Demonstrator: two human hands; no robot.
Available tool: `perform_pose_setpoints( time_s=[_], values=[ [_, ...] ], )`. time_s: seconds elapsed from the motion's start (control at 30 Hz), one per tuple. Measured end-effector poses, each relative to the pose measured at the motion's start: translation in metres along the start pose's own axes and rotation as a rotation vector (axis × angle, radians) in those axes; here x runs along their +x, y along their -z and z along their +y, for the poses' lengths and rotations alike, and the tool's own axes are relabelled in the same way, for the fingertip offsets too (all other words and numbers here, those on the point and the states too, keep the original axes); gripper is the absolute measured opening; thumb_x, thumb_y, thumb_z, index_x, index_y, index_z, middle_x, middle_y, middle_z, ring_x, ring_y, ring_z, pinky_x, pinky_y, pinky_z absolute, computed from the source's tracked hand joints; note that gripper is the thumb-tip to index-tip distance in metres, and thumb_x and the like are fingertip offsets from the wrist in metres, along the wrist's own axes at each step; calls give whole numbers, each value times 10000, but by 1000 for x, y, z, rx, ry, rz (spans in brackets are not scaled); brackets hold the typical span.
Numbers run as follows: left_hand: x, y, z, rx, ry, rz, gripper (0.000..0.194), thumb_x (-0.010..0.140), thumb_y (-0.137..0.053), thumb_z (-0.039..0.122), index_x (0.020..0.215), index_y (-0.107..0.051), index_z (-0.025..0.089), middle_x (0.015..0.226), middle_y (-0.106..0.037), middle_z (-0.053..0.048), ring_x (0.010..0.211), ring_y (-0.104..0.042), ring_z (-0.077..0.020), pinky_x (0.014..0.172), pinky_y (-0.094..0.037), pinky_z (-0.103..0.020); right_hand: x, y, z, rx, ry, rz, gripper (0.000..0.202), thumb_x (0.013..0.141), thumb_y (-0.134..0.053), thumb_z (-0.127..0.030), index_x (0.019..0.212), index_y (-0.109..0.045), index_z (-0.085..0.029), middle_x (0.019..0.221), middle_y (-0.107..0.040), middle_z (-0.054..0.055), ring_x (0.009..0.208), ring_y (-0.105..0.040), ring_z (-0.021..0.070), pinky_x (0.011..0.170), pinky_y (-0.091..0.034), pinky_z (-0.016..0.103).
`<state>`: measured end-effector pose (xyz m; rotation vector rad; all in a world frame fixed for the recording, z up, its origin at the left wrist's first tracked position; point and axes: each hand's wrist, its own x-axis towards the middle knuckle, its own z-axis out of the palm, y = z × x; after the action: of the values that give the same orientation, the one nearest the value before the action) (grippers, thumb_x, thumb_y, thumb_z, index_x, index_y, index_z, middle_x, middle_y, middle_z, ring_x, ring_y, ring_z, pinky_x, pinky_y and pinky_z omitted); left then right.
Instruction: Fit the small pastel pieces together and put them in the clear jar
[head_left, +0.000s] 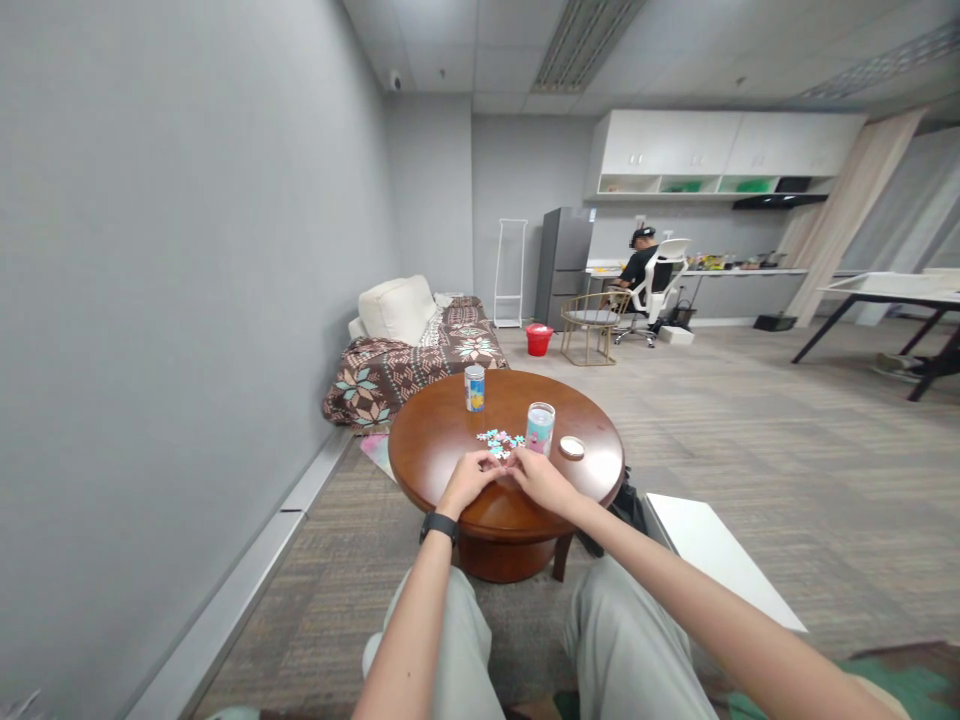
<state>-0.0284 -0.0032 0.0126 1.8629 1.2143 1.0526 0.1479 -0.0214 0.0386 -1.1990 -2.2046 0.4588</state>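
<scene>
Several small jigsaw puzzle pieces (495, 439) in pale blue, white and pink lie in a loose pile on the round brown wooden table (420, 440). Just on the near side of the pile are my left hand (471, 478), with a black band at its wrist, and my right hand (536, 476). Their fingertips meet, closed in a pinch; whatever lies between them is too small to make out. Beyond my right hand stands an open clear jar (540, 428) with a coloured label. A round lid (571, 447) lies to its right.
A closed can (475, 388) with a blue and yellow label stands farther back on the table. Past the table are a covered couch (420, 370), a red bucket (538, 340) and a seated person (639, 262). A white low surface (720, 550) lies at the right.
</scene>
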Motion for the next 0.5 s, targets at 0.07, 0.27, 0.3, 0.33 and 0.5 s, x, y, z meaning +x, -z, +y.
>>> perform_pose_setpoints(
  time_s=[0.07,0.27,0.3,0.33,0.5],
  values=[
    [-1,0,2,9,2,-28,331,753,-676,455,764,-701,126,666,-631,-12,657,-539,-142,665,-422,-252,2,3,1,23,0,-2,115,855,-533,-74,794,-545,-170,811,-656,53,794,-625,182,745,-467,284],
    [0,-6,7,250,-28,-49,283,758,-684,322,1004,-726,189,850,-641,-26,736,-562,-152,716,-438,-252,13,42,-7,-120,138,173,110,892,-480,-124,835,-555,-182,825,-631,40,766,-578,164,727,-439,271],
    [0,-6,7,306,-37,-55,245,787,-649,309,993,-733,205,868,-638,-31,758,-570,-157,739,-440,-257,19,53,-6,-153,141,232,107,894,-480,-134,847,-562,-185,830,-633,40,766,-575,165,730,-436,273],
    [0,-7,8,351,-43,-62,220,812,-616,298,974,-739,215,881,-637,-35,779,-579,-162,761,-442,-261,25,63,-3,-185,132,296,99,891,-490,-146,844,-568,-186,827,-635,41,766,-573,169,739,-435,278],
    [-1,-7,7,430,-44,-65,191,817,-602,274,947,-723,205,902,-643,-35,832,-595,-174,785,-451,-263,53,96,21,-309,44,374,114,839,-527,-134,790,-620,-178,802,-650,60,779,-584,187,747,-441,283]
  ],
)
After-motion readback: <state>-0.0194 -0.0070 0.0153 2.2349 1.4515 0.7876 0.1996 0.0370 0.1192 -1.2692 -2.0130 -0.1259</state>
